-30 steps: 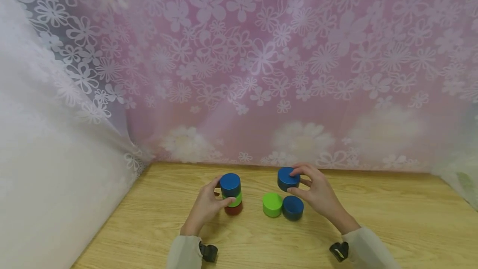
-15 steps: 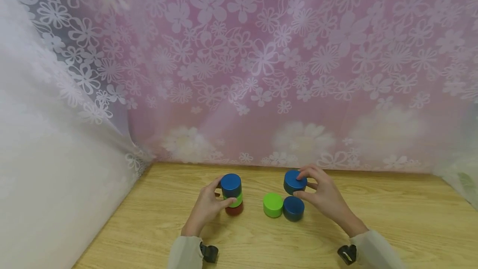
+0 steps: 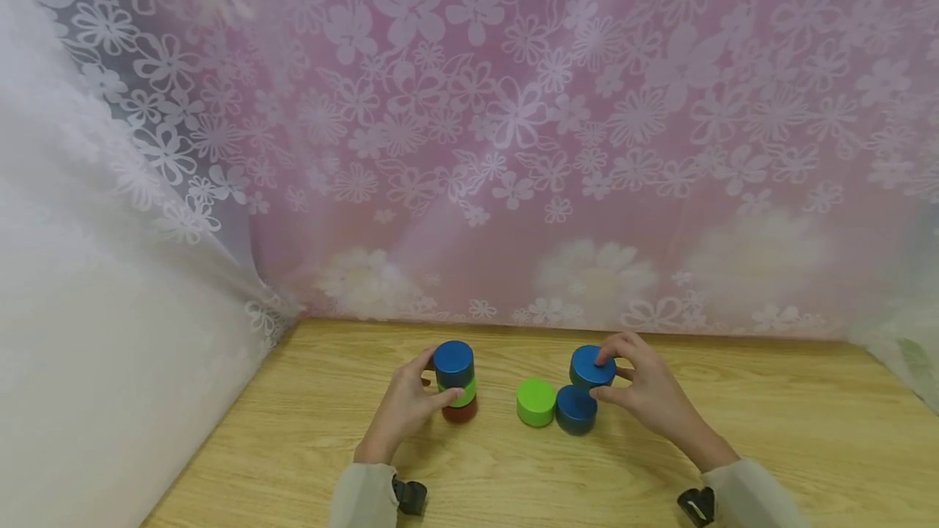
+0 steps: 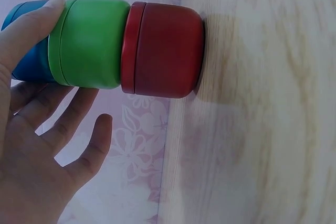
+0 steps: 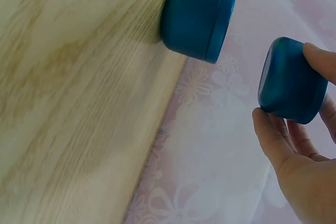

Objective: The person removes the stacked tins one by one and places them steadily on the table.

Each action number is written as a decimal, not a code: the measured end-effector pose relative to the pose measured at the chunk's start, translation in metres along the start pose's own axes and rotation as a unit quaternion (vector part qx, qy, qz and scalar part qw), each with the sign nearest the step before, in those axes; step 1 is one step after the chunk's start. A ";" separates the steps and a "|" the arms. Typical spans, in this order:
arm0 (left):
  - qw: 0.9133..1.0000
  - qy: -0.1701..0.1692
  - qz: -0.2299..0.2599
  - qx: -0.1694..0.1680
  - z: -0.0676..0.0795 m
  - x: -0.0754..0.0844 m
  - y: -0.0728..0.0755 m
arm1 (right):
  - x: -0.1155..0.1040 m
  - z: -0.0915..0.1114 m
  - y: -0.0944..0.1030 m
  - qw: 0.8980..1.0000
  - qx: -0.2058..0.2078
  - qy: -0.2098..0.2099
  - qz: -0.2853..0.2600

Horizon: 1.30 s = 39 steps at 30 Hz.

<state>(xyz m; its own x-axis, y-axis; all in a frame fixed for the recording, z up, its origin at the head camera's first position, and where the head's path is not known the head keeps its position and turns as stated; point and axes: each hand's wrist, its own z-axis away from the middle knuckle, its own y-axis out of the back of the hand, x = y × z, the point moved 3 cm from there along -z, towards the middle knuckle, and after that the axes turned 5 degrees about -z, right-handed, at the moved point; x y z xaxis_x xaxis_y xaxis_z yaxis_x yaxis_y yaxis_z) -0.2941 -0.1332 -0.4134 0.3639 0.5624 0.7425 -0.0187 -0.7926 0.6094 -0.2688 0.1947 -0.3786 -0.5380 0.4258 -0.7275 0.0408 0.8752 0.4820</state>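
My left hand [image 3: 402,407] holds an upright stack of three round lidded tins. The blue tin [image 3: 453,360] is on top, the green tin [image 4: 93,43] in the middle, and the red tin [image 4: 167,51] on the table. In the left wrist view the thumb lies across the blue and green tins, fingers behind. My right hand [image 3: 653,391] grips another blue tin [image 5: 291,83] between thumb and fingers, lifted off the table. Below it stands a second blue tin [image 3: 575,411], apart from the held one in the right wrist view. Beside that is a green tin [image 3: 535,402].
The wooden table [image 3: 499,479] reaches back to a pink flowered curtain [image 3: 469,186]. A white sheet [image 3: 110,292] hangs along the left side. Each wrist carries a small black camera mount, the left one [image 3: 411,497] and the right one [image 3: 697,505].
My right hand has carried its blue tin to the right and slightly nearer to me, now over the back of the standing blue tin. The left hand and its stack have stayed in place.
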 end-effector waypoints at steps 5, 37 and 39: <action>1.000 0.000 -0.004 -0.001 0.000 0.000 -0.001 | 0.002 0.002 0.003 1.000 -0.007 -0.006 0.004; 1.000 0.001 -0.005 -0.002 0.001 -0.002 0.000 | 0.022 0.015 0.013 0.989 -0.069 -0.049 0.122; 1.000 0.000 -0.005 -0.001 0.002 -0.002 0.000 | 0.024 0.016 0.013 0.988 -0.074 -0.053 0.121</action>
<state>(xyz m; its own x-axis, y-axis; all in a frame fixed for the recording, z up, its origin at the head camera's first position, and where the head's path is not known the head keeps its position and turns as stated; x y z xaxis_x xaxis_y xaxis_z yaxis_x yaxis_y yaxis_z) -0.2932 -0.1344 -0.4150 0.3647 0.5698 0.7364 -0.0164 -0.7868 0.6170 -0.2679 0.2200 -0.3973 -0.4363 0.6474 -0.6249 0.0300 0.7046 0.7090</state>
